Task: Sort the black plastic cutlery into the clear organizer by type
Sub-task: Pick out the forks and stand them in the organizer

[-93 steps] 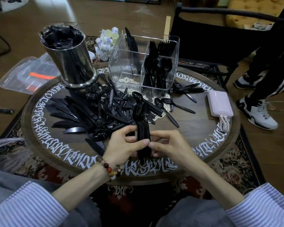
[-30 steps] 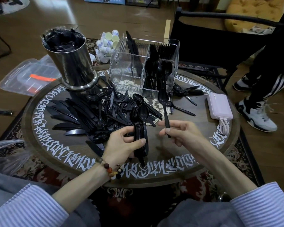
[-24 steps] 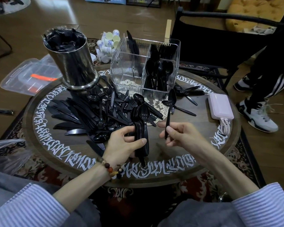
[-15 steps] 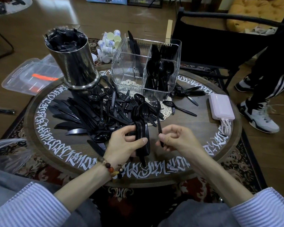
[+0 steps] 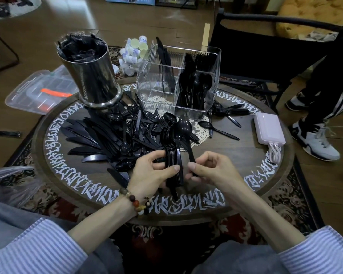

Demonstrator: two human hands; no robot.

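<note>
- Gripping a nested stack of black spoons (image 5: 173,155), the left hand (image 5: 152,173) has thumb and fingers curled round the handles, bowls pointing toward 12 o'clock.
- Just beside it at 3 o'clock, the right hand (image 5: 210,169) pinches a single spoon (image 5: 187,139) by its handle, its bowl alongside the top of the stack.
- Both hands hover over the near part of the round table (image 5: 236,153), which carries white script round its rim.
- At 12 o'clock from the hands stands the clear organizer (image 5: 160,82): spoons fill its near right compartment, forks the far right one, knives stand in the far left, and the near left one shows only the doily beneath.
- A loose pile of black cutlery (image 5: 111,137) spreads at 10 o'clock from the hands, knives fanned on its left side.
- A metal canister (image 5: 93,78) stands at 11 o'clock, touching that pile's far edge.
- A few spoons (image 5: 226,113) lie at 1 o'clock, beside the organizer's right wall.
- A pink power bank (image 5: 268,128) lies at 2 o'clock near the table's edge.
</note>
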